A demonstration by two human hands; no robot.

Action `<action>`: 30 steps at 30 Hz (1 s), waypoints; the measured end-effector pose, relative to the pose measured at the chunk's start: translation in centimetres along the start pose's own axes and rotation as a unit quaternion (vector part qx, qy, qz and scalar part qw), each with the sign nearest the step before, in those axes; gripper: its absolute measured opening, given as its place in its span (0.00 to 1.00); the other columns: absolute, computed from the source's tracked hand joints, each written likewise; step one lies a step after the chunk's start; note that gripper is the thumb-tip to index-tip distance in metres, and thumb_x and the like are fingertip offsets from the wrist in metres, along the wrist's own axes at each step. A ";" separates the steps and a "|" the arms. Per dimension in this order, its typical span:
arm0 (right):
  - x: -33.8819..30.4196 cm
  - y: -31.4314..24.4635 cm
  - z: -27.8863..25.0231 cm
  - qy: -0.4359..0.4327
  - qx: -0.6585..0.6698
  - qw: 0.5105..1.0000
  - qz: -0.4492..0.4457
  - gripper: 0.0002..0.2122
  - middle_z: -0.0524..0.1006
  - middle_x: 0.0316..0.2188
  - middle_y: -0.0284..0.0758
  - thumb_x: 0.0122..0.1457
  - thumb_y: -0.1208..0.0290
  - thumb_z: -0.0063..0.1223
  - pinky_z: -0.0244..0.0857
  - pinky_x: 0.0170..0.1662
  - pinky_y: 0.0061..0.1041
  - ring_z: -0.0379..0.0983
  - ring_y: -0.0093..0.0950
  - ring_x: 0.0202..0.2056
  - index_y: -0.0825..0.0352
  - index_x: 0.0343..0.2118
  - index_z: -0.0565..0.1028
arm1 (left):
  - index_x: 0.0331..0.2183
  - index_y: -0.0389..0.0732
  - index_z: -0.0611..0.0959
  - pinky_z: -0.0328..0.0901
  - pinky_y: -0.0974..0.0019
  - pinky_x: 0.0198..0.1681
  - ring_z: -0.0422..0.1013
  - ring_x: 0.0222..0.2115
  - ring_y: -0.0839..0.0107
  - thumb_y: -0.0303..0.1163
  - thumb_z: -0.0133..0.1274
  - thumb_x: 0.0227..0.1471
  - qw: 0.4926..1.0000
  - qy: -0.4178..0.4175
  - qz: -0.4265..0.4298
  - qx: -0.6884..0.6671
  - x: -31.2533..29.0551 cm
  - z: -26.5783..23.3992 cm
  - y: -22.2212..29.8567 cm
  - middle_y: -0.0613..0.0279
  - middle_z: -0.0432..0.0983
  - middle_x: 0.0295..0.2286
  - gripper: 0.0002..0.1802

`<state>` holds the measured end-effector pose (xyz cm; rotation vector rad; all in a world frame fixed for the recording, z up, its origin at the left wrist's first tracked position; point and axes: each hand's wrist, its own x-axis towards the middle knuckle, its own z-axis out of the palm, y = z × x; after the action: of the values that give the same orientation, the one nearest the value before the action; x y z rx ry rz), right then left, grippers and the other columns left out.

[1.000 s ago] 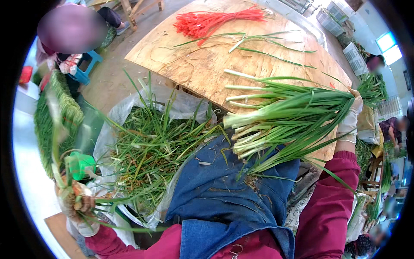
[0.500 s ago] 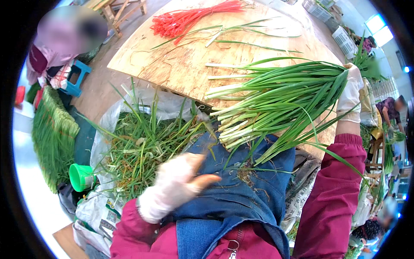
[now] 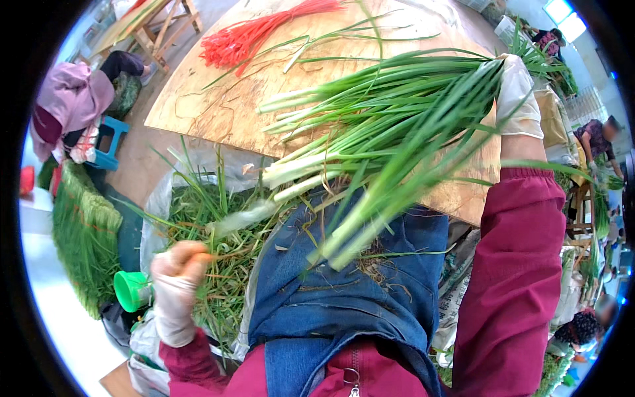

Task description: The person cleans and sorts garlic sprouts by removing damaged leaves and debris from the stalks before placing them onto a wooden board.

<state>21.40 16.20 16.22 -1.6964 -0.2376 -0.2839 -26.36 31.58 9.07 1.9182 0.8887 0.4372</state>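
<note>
My right hand (image 3: 519, 92), in a pale glove, is closed around the leafy ends of a bunch of green onions (image 3: 390, 109). Their white root ends fan out to the left, over the board's near edge and my lap. A few blurred stalks droop lower, above my blue apron (image 3: 317, 301). My left hand (image 3: 177, 284), gloved with bare fingertips, has its fingers curled together over a heap of trimmed leaves (image 3: 228, 281). Whatever it may pinch is hidden by blur. A smeared whitish strip (image 3: 245, 220) hangs between that hand and the bunch.
A wooden board (image 3: 198, 106) bears red ties (image 3: 258, 33) and loose stalks. The trimmings lie in a clear plastic bag (image 3: 155, 208). At left are a green cup (image 3: 131, 291), bundled greens (image 3: 83, 231), a blue stool (image 3: 109, 142) and a seated person (image 3: 69, 106). Other people work at right.
My left hand has swung left from over my lap to the trimmings, its fingers now curled. The bunch has spread, with several stalks dropping lower. My right hand keeps its hold.
</note>
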 end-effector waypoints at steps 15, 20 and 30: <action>-0.3 -0.2 -0.7 0.008 0.039 0.999 0.011 0.10 0.69 0.19 0.28 0.53 0.67 0.36 0.58 0.23 0.18 0.64 0.21 0.19 0.66 0.28 0.70 | 0.19 0.40 0.71 0.60 0.64 0.15 0.66 0.12 0.63 0.38 0.54 0.40 0.914 0.060 0.263 0.303 4.9 16.0 6.1 0.58 0.68 0.12 0.13; -2.2 1.2 0.4 -0.021 0.066 0.997 0.021 0.09 0.69 0.19 0.28 0.53 0.68 0.36 0.59 0.23 0.18 0.64 0.21 0.19 0.66 0.28 0.70 | 0.20 0.35 0.74 0.59 0.72 0.15 0.66 0.12 0.69 0.29 0.51 0.42 0.972 -0.065 0.164 -0.157 7.7 16.0 6.8 0.60 0.67 0.11 0.07; -3.9 1.9 -2.2 -0.015 0.067 0.998 0.015 0.09 0.69 0.19 0.28 0.53 0.69 0.37 0.59 0.23 0.19 0.64 0.22 0.19 0.67 0.28 0.69 | 0.23 0.33 0.76 0.58 0.74 0.14 0.63 0.12 0.73 0.24 0.50 0.40 0.858 -0.173 0.092 -0.474 1.2 -3.5 1.9 0.57 0.70 0.16 0.04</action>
<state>18.15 13.79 13.46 -1.5716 -0.2471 -0.2161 -26.95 34.05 12.35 1.0903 0.1558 0.4952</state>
